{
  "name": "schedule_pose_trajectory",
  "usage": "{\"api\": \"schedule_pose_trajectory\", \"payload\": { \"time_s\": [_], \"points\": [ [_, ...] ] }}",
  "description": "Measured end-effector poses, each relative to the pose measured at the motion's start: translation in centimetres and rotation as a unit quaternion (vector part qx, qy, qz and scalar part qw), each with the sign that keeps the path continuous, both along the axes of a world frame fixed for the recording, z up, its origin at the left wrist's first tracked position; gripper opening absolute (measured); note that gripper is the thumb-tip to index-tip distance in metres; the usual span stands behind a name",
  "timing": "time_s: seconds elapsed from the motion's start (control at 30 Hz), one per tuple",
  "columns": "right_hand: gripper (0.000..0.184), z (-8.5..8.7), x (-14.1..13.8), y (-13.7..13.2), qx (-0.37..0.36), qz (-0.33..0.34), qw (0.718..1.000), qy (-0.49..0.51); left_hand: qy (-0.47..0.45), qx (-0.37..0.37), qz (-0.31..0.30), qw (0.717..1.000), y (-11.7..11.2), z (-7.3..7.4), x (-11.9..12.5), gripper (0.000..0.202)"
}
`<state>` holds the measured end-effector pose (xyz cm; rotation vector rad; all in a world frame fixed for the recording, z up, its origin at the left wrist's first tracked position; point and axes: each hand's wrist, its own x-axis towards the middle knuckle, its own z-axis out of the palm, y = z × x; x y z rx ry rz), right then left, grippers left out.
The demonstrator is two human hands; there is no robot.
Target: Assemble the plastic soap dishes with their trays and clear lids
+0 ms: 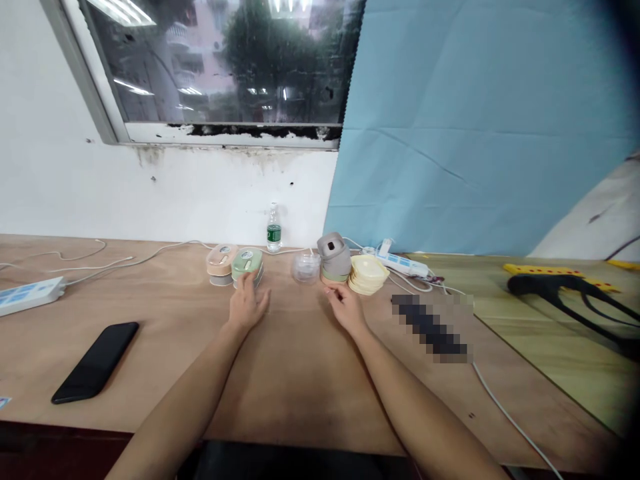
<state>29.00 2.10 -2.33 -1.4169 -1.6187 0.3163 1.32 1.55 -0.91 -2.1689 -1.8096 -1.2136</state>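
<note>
I hold the left hand [249, 303] open, touching the green-lidded container [247, 261]. The right hand [345, 308], apart and empty, rests just before the grey-topped stack [335, 257] on the plywood worktop [165, 347].

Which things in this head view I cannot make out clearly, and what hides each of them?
In the head view:
- Long dark object on the table: pixelated, so its kind cannot be told.
- Green box: front partly hidden by the left hand.
- Water bottle: label too small to read.
- Black-and-yellow object: cut off by the right edge.
</note>
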Motion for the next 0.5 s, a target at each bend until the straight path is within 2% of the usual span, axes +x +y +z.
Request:
{"api": "schedule_pose_trajectory", "payload": {
  "time_s": [0.13, 0.27, 0.37, 0.5],
  "points": [
    [0.035, 0.6, 3.1, 0.6, 0.103, -0.129, 0.986, 0.007, 0.061, -0.039, -0.132, 0.989, -1.1, -0.4, 1.5, 0.047],
    [0.034, 0.6, 6.2, 1.5, 0.218, -0.249, 0.942, -0.053, 0.101, -0.084, -0.206, 0.970, -1.3, -0.9, 2.2, 0.042],
    [0.042, 0.1, 7.5, 2.1, 0.212, -0.297, 0.927, -0.081, 0.112, -0.107, -0.217, 0.964, -1.2, -1.0, 2.1, 0.041],
    [0.048, -0.9, 7.8, 2.8, 0.171, -0.281, 0.939, -0.098, 0.105, -0.122, -0.207, 0.965, -1.4, -1.1, 1.8, 0.041]
  ]
}}
